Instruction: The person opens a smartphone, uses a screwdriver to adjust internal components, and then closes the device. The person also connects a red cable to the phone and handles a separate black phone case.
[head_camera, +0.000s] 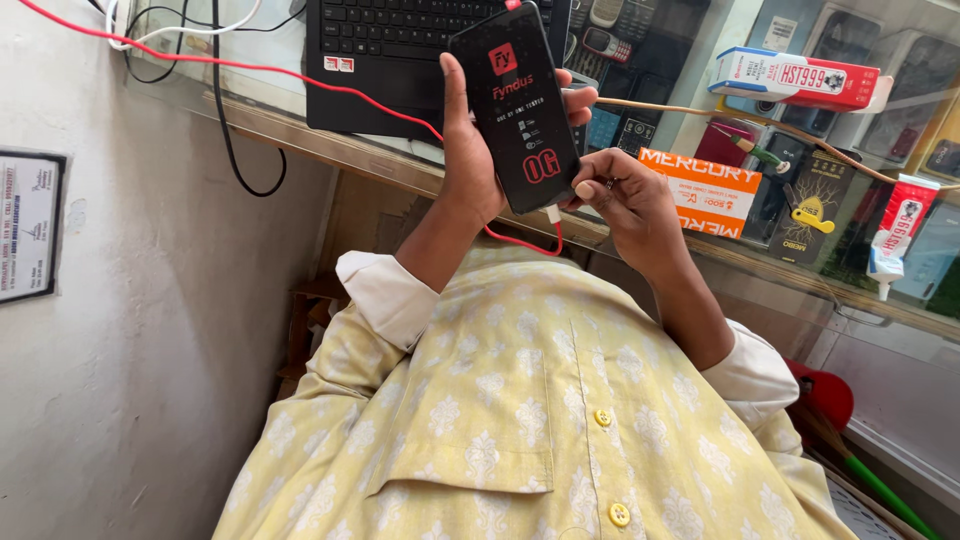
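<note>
A black smartphone, its face covered by a dark film with red markings, is held upright above a glass counter. It is clasped along its edges by the left hand, thumb on the near edge and fingertips wrapped round the far one. At the phone's lower end, a white plug is pinched by the right hand, fingers pressed together on it; from the plug a red cable is seen trailing back across the counter.

An orange and white flat box is laid on the counter just beside the right hand. Farther back, a long red, white and blue carton is set across the glass. At the far right, a small white tube with a red label is propped nozzle-down. A yellow tool and a green-handled probe are placed between them, on a dark packet.

Under the glass, small keypad handsets are displayed in the showcase. A black laptop is positioned behind the phone. A framed white notice is fixed to the wall at left.
</note>
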